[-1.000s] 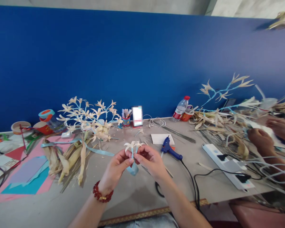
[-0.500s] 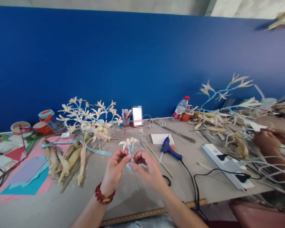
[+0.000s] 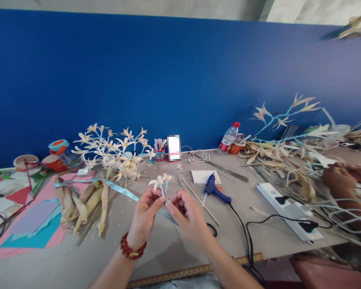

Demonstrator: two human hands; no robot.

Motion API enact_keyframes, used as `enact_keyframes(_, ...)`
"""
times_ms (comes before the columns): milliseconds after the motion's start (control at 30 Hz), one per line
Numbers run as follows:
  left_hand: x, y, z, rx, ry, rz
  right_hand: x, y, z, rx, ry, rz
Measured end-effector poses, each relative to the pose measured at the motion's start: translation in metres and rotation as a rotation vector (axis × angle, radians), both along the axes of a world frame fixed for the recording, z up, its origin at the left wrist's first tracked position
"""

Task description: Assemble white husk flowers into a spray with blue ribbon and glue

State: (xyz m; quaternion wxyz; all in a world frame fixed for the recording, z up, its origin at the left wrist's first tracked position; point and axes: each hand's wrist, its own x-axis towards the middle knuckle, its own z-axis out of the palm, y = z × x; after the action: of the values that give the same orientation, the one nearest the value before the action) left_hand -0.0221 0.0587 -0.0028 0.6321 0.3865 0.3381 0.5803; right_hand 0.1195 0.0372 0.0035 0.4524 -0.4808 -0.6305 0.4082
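Observation:
My left hand (image 3: 149, 206) pinches the blue-wrapped stems of a small spray of cream husk flowers (image 3: 161, 181), which stands upright above the fingertips. Close beside it, my right hand (image 3: 186, 208) is closed, thumb against fingers, at the lower end of the stems. A light blue ribbon (image 3: 121, 190) runs from the left pile to my hands, and a stretch of it shows below the fingers. The right fingers seem to grip that ribbon at the stems, though the exact contact is small and partly hidden. A red bead bracelet (image 3: 133, 246) circles my left wrist.
A blue glue gun (image 3: 214, 188) lies right of my hands, its cord running to a white power strip (image 3: 288, 210). Corn husks (image 3: 86, 204) and coloured paper (image 3: 32, 224) lie left. Finished flower branches (image 3: 114, 146) stand behind. At far right, a co-worker's hands (image 3: 341, 176) hold white material.
The ribbon on the left has lifted and pulled straighter toward my hands. My right thumb has moved up and in against the stems. The flower spray has shifted slightly left.

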Motion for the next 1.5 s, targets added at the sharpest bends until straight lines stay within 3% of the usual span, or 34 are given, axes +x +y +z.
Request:
enact_keyframes(367,0.001,-0.002,0.003,-0.029,-0.005,0.025,-0.002,0.000,-0.001,0.144,-0.239,-0.160)
enact_keyframes(700,0.003,-0.004,0.006,-0.055,-0.064,-0.012,-0.007,-0.003,0.002,0.131,-0.130,-0.113)
enact_keyframes(867,0.003,-0.004,0.009,-0.089,-0.062,-0.023,-0.006,-0.005,0.006,0.158,-0.205,-0.122)
enact_keyframes(1133,0.004,-0.005,0.006,-0.093,-0.105,-0.049,-0.006,-0.004,0.003,0.333,-0.370,-0.146)
enact_keyframes(1500,0.006,-0.006,0.008,-0.078,-0.111,-0.037,-0.006,-0.006,0.007,0.377,-0.425,-0.130)
